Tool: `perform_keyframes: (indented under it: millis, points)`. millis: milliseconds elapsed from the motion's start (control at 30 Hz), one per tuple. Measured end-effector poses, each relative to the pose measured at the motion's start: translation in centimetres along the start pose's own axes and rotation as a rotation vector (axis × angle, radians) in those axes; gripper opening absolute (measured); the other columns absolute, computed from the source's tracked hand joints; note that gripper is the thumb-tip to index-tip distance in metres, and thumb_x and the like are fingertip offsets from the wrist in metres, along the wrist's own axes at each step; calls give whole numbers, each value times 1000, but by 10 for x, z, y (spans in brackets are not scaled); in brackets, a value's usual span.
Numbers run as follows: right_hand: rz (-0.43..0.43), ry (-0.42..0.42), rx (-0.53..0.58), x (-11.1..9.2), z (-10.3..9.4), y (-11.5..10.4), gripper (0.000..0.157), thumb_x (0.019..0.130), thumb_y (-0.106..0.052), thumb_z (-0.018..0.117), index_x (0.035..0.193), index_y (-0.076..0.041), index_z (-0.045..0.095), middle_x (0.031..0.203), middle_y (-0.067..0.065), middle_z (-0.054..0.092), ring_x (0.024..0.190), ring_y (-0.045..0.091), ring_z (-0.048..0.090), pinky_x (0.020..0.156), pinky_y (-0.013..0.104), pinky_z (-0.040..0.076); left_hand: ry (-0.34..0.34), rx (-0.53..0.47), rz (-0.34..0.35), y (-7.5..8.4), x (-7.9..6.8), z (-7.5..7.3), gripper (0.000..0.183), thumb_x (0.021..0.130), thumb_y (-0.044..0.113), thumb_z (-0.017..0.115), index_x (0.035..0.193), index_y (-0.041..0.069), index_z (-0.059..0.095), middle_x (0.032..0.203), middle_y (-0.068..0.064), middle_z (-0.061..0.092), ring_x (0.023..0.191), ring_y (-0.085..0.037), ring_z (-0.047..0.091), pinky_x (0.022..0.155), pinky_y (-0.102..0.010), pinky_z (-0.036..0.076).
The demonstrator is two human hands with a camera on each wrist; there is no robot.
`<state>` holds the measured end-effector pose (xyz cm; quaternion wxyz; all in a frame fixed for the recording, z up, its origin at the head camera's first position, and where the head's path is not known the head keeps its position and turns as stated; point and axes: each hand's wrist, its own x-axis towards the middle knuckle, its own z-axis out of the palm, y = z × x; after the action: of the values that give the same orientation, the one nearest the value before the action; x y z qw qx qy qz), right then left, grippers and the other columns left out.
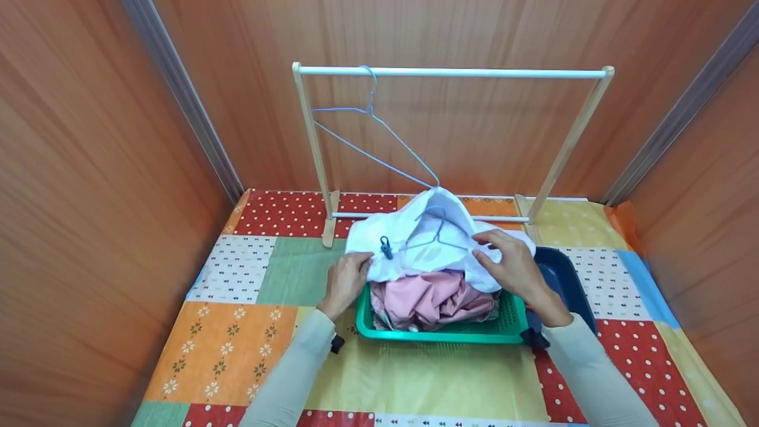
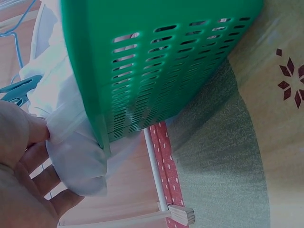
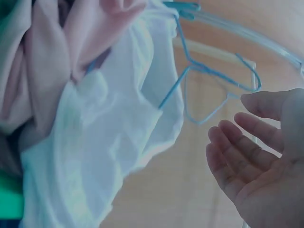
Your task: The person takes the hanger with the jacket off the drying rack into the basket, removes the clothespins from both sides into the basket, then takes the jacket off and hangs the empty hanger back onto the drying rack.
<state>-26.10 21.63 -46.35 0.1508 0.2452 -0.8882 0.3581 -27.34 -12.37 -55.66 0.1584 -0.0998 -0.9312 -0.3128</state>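
A white garment (image 1: 379, 231) lies draped over the green basket (image 1: 442, 338), with a blue wire hanger (image 1: 439, 234) set in its neck opening. On the garment's left side is a dark teal clothespin (image 1: 386, 248). My left hand (image 1: 345, 281) pinches the garment's left edge between thumb and fingers, close to the clothespin (image 2: 21, 89) in the left wrist view. Beside the garment's right side, my right hand (image 1: 514, 267) has loosely bent fingers. In the right wrist view that hand (image 3: 259, 161) holds nothing, near the hanger's hook (image 3: 256, 78).
Pink cloth (image 1: 430, 296) is bunched in the basket. Behind stands a rack with a white rail (image 1: 474, 73), where another blue hanger (image 1: 403, 145) hangs at the left. A dark blue tray (image 1: 563, 276) sits right of the basket. Wooden panels (image 1: 83, 178) enclose the patterned tablecloth.
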Motion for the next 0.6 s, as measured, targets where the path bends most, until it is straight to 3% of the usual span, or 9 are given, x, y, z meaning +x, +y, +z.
perform_keyframes:
  millis: [233,600]
  points:
    - [-128,-17,22,9,31,-19,22,91,-14,69,112,-7,71,109,8,72,101,23,68,87,41,56,17,34,0,0,0,-1,21,96,15,63,113,13,75,112,-7,75,105,-25,69,85,-45,56]
    - [-206,-146,20,23,75,-42,26,92,-15,69,118,-10,68,111,4,70,101,21,68,88,39,56,-5,26,-5,1,0,0,22,97,16,62,114,13,74,113,-7,74,105,-24,70,85,-44,57]
